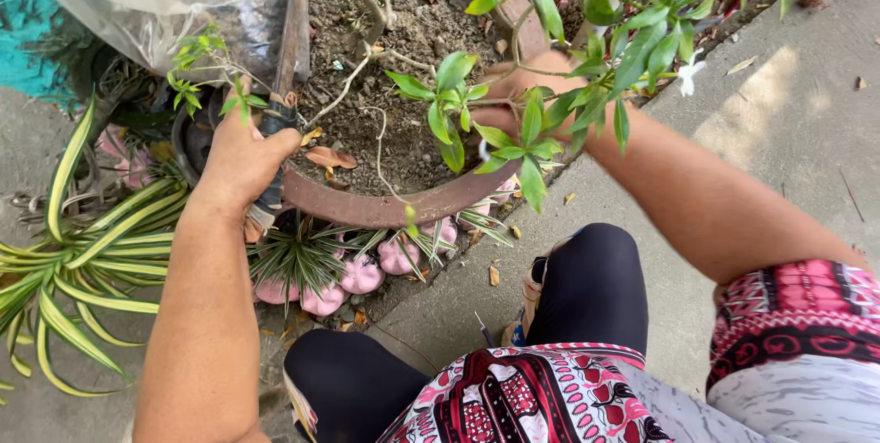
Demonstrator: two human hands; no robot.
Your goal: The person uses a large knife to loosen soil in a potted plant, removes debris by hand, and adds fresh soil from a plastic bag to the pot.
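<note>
A person crouches over a round terracotta pot (385, 209) of dry soil that holds a woody, sparsely leafed plant. The left hand (243, 159) is closed around a dark tool handle (275, 127) at the pot's near-left rim; the work appears to be loosening or lifting at the rim. The right hand (513, 94) rests at the far-right rim, its grip hidden by green leaves (513, 131), so its state cannot be told. The tool's working end is out of sight.
</note>
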